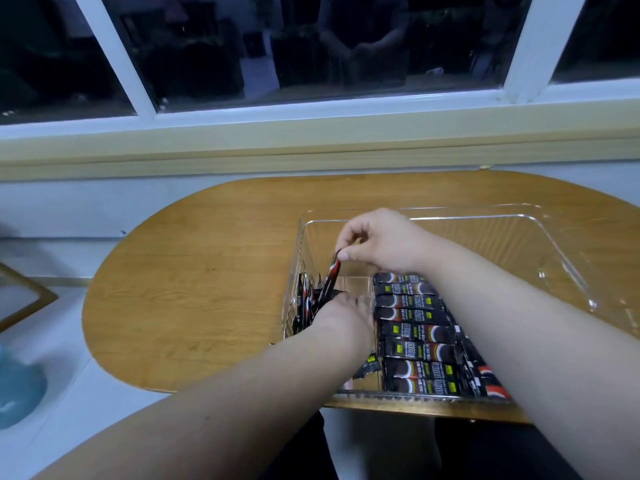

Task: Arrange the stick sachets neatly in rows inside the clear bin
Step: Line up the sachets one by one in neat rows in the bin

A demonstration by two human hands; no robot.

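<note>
Two bare forearms (207,410) reach into the clear bin (571,271) standing on the wooden table (190,271).
A flat row of sachets (412,327) fills the bin's near middle, and upright sachets (304,303) lean at its left wall. Above these, the right grip (381,244) pinches the top of one tilted stick sachet (330,275), which hangs below the fingertips. The left grip (346,317) rests among the upright ones, fingers hidden, so I cannot tell its state.

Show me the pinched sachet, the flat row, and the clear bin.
pinched sachet (331,274): head view, its middle.
flat row (415,332): head view, middle sachet's face.
clear bin (557,261): head view, right wall.
</note>
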